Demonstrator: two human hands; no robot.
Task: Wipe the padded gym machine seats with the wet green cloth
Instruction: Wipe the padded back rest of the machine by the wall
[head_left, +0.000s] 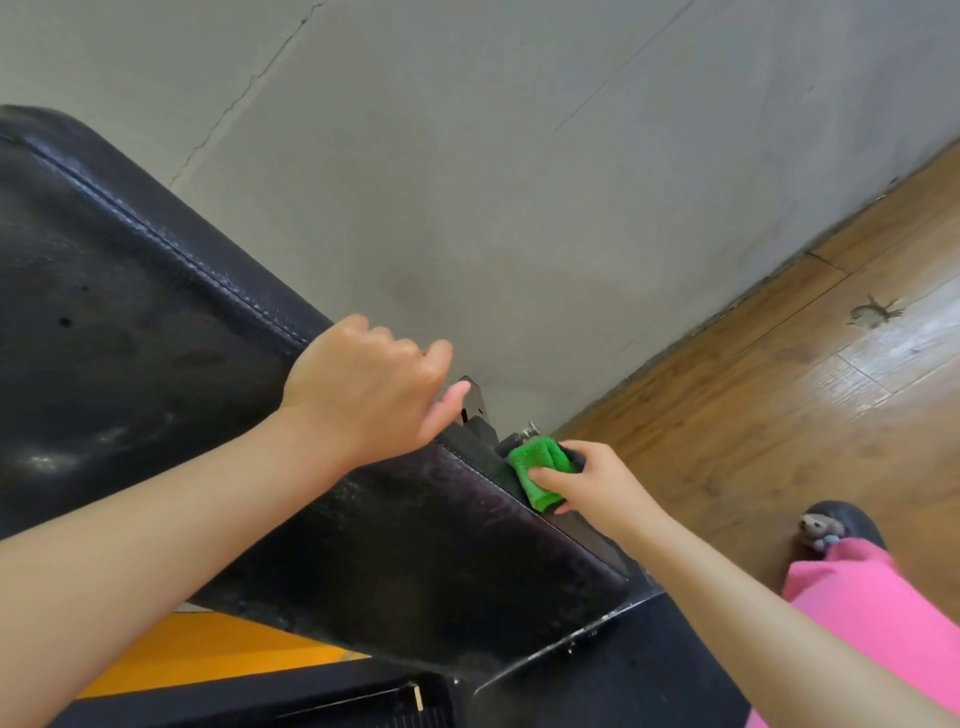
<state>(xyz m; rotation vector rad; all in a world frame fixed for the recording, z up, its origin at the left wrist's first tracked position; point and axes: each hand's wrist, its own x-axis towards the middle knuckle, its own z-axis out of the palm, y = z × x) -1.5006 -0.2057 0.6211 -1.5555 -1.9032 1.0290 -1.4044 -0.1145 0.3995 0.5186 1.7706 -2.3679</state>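
A long black padded seat (156, 338) fills the left and middle of the head view, its surface streaked wet. My left hand (363, 389) curls its fingers over the pad's far edge, thumb pointing right. My right hand (587, 480) grips the folded green cloth (540, 467) and presses it against the pad's side edge by the black metal bracket (475, 410).
A grey concrete wall (519, 182) stands close behind the pad. Wooden floor (779, 389) runs along the right. A pink trouser leg (862, 597) and a dark shoe with a plush charm (821, 527) are at lower right. Yellow and black frame parts (208, 654) lie below the pad.
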